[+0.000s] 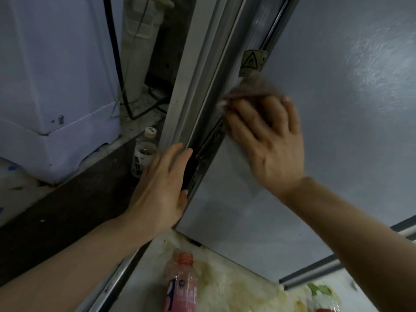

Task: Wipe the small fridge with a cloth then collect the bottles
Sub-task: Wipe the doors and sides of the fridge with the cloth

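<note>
Fridge (337, 109) side: right hand (270, 143) presses cloth (258, 88); left hand (162, 188) flat on edge; pink bottle (180, 284) below.

Two hands: left hand (161, 188), right hand (267, 143). One cloth (254, 87), blurred. One fridge (337, 109). Three bottles: pink bottle (180, 287) at bottom, bottle with green label (322, 299) at lower right, small white-capped bottle (145, 152) beside the fridge. One warning sticker (252, 63). One white appliance (56, 86) at left.
</note>
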A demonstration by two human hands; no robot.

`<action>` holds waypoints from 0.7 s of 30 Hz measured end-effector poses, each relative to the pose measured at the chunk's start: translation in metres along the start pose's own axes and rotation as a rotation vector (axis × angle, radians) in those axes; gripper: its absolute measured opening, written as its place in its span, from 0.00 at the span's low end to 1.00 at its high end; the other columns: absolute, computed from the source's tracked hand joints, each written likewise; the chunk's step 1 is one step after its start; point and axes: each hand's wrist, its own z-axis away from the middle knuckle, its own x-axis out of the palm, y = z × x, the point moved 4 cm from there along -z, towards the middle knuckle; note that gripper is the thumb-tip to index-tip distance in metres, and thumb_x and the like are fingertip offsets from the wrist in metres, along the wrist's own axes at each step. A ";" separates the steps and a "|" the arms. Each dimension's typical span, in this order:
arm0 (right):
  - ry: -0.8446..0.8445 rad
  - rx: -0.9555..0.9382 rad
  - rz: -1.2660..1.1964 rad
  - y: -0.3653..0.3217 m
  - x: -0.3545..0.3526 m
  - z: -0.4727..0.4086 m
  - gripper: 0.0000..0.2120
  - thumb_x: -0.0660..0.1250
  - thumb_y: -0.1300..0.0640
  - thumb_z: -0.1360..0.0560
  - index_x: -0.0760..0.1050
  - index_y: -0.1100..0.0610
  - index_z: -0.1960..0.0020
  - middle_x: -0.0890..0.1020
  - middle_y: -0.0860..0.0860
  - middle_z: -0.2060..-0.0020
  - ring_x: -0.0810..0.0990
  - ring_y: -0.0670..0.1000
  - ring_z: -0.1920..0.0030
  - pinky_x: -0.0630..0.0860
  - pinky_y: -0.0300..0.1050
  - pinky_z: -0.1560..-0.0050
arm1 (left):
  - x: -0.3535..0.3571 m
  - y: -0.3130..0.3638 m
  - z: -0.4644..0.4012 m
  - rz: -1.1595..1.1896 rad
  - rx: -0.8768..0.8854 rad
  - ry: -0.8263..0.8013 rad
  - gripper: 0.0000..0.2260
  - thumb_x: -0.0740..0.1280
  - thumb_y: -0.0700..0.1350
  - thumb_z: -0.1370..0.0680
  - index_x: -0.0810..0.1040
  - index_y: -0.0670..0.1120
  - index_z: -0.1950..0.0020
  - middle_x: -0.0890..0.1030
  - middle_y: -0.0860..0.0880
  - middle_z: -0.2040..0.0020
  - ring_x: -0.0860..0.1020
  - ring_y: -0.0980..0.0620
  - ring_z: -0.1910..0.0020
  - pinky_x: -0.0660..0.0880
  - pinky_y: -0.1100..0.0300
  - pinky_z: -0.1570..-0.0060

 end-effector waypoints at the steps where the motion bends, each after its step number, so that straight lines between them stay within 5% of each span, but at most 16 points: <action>1: -0.030 -0.057 0.000 -0.014 0.006 0.010 0.14 0.63 0.58 0.21 0.77 0.54 0.37 0.79 0.52 0.38 0.65 0.59 0.37 0.60 0.58 0.33 | 0.001 -0.003 0.001 -0.001 -0.007 -0.005 0.34 0.69 0.40 0.27 0.57 0.44 0.25 0.57 0.45 0.25 0.59 0.46 0.28 0.59 0.54 0.30; 11: -0.638 -0.448 0.131 -0.098 0.034 0.098 0.28 0.61 0.51 0.29 0.68 0.49 0.29 0.71 0.45 0.30 0.69 0.51 0.30 0.50 0.55 0.27 | -0.003 -0.014 0.015 -0.090 -0.036 -0.079 0.35 0.69 0.40 0.27 0.56 0.45 0.24 0.56 0.45 0.24 0.56 0.46 0.27 0.61 0.46 0.30; 14: -0.583 -0.433 0.093 -0.073 0.018 0.103 0.24 0.62 0.51 0.26 0.68 0.47 0.30 0.72 0.42 0.32 0.70 0.48 0.31 0.50 0.54 0.26 | 0.000 -0.001 0.015 -0.079 0.018 -0.093 0.35 0.72 0.38 0.30 0.61 0.43 0.26 0.60 0.44 0.26 0.62 0.42 0.29 0.65 0.43 0.33; 17: -0.326 -0.286 0.065 -0.023 -0.008 0.094 0.20 0.54 0.58 0.22 0.73 0.51 0.33 0.75 0.46 0.34 0.73 0.51 0.34 0.47 0.53 0.28 | 0.007 0.015 0.012 -0.093 0.103 -0.099 0.34 0.73 0.37 0.32 0.65 0.39 0.28 0.64 0.41 0.28 0.66 0.40 0.32 0.68 0.40 0.37; 21: -0.122 0.021 0.089 0.040 -0.027 0.086 0.18 0.57 0.60 0.18 0.69 0.56 0.29 0.70 0.52 0.30 0.64 0.56 0.30 0.50 0.54 0.27 | 0.025 0.037 0.003 -0.123 0.168 -0.092 0.36 0.74 0.36 0.34 0.65 0.40 0.28 0.63 0.42 0.26 0.66 0.40 0.31 0.66 0.39 0.36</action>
